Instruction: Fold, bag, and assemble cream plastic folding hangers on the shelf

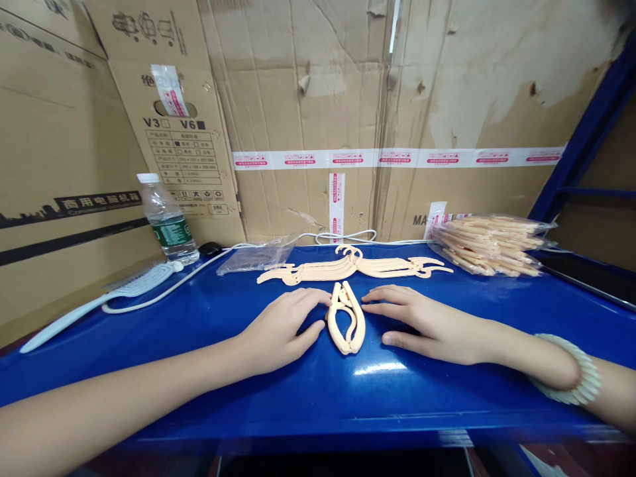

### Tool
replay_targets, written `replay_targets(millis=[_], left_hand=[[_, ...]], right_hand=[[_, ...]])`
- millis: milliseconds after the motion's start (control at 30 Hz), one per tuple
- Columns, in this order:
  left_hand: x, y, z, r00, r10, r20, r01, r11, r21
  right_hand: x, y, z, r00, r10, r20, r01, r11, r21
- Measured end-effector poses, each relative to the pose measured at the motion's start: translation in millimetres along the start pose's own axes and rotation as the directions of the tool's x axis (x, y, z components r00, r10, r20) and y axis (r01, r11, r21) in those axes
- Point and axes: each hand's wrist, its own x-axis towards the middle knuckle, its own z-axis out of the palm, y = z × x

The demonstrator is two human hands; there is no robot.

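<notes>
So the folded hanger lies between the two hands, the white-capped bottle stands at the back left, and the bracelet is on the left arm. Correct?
No, one slip: the head view shows the bracelet on the right arm. The folded hanger does lie between the two hands, and the white-capped bottle stands at the back left.

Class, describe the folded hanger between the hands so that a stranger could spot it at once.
On the blue table, before the cardboard, find the left hand and the right hand. Between them lies the cream hanger. It is single, its arms folded into a narrow loop, whereas the hangers behind spread sideways and the stack at right is wrapped in plastic.
</notes>
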Motion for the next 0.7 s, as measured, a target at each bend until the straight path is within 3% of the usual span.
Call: replay_targets(millis=[567,700], left_hand=[[0.5,-0.1,0.1,1.0,0.002,-0.009,-0.002,1.0,-0.01],[-0.1,0.3,-0.3,1.0,0.003,-0.012,-0.003,1.0,-0.015]], right_hand=[[-0.6,2.8,2.1,1.0,0.003,-0.026,-0.003,1.0,0.004],[-1.1,17.6,-1.0,0.994,0.051,-0.098,-0.057,0.997,-0.056]])
